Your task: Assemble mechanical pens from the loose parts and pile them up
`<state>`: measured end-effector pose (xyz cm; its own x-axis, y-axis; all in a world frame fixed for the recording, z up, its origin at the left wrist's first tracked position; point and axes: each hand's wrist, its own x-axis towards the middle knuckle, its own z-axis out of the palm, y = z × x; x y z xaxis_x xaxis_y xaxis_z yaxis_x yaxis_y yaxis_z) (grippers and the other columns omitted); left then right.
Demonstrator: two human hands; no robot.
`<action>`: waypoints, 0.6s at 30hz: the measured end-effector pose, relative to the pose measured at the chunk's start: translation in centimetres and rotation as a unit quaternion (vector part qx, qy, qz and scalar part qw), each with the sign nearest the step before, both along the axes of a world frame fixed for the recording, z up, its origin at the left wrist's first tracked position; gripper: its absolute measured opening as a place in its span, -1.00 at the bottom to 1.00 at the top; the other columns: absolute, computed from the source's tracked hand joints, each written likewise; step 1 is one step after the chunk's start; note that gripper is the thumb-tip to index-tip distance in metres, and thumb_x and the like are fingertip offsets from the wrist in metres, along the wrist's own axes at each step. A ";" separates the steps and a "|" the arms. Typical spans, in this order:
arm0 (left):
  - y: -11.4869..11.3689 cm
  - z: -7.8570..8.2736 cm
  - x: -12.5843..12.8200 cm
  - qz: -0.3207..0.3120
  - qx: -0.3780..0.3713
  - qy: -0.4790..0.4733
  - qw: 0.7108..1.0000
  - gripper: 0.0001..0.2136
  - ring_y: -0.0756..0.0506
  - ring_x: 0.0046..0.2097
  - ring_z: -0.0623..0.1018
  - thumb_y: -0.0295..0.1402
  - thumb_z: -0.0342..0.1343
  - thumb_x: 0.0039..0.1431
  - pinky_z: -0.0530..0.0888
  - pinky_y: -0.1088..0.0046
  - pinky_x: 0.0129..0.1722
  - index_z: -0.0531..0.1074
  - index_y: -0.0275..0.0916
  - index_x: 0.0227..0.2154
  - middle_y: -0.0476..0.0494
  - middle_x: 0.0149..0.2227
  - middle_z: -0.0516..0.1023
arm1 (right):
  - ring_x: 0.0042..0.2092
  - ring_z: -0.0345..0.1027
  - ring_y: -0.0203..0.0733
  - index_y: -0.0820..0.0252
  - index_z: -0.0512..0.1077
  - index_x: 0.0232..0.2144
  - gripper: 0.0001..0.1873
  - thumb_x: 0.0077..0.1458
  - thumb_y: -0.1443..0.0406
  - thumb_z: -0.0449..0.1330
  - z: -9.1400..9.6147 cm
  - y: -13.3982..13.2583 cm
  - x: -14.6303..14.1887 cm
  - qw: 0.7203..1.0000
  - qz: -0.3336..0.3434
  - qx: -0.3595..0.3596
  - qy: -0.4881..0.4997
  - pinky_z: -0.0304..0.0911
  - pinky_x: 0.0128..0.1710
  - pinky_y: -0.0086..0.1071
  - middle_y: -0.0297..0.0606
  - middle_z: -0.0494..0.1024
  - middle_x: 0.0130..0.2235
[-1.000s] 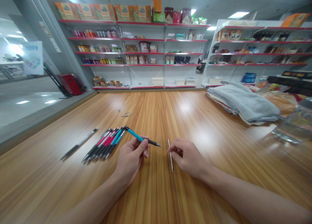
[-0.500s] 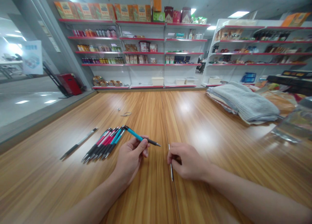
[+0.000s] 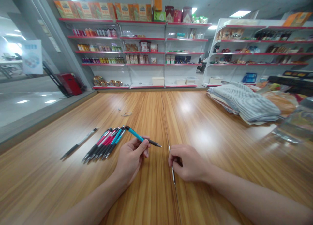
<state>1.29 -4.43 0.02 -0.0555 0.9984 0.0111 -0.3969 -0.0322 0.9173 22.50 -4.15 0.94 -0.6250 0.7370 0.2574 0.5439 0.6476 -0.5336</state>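
Pinched between thumb and fingers of my left hand [image 3: 133, 158] is a blue ballpoint pen [image 3: 135, 134] with a black grip, its metal tip pointing right. My right hand [image 3: 187, 162] lies curled on the table, its fingertips closed on a thin whitish pen refill [image 3: 173, 175] along the table seam. Fingers hide the refill's middle part. Left of my left hand, several pens [image 3: 105, 144] in blue, pink and grey lie side by side in a row. One silver-grey pen [image 3: 79, 144] with a black grip lies apart, farther left.
A small wire ring [image 3: 126, 114] and a tiny metal piece [image 3: 119, 109] lie beyond the pens. Folded striped cloth [image 3: 246, 101] is stacked at the right, near a clear container [image 3: 295, 124]. Stocked shelves [image 3: 144, 52] stand behind the wooden table [image 3: 151, 104].
My right hand has shifted very slightly right and toward me, the refill along with it. My left hand and the blue pen stay almost still.
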 end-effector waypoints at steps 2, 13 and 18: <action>0.0 0.0 0.0 -0.002 0.002 0.001 1.000 -0.76 0.11 -0.54 0.36 -0.38 0.27 -0.01 0.31 0.62 -0.52 0.46 -0.34 -0.27 -0.02 -0.50 0.43 | -0.42 0.29 -0.33 0.19 0.44 -0.51 -0.79 -0.17 0.52 0.08 0.0 0.0 0.0 1.000 0.000 0.001 0.001 0.10 -0.41 -0.49 -0.38 0.46 -0.45; -0.2 -0.3 -0.1 -0.040 0.017 0.033 0.999 -0.77 0.07 -0.51 0.38 -0.34 0.25 0.02 0.30 0.58 -0.50 0.47 -0.32 -0.25 -0.06 -0.48 0.45 | -0.53 0.17 -0.39 0.20 0.42 -0.35 -0.83 -0.05 0.44 0.11 0.0 -0.1 -0.1 0.997 -0.014 -0.048 0.062 0.06 -0.50 -0.51 -0.43 0.34 -0.55; -0.8 -0.3 0.1 -0.105 0.024 0.110 0.988 -0.80 0.04 -0.47 0.40 -0.31 0.23 0.07 0.28 0.59 -0.50 0.48 -0.29 -0.26 -0.09 -0.48 0.47 | -0.51 0.14 -0.40 0.23 0.39 -0.33 -0.86 0.11 0.26 0.12 0.6 -0.3 -0.2 0.992 -0.004 -0.055 0.110 0.04 -0.49 -0.50 -0.42 0.32 -0.52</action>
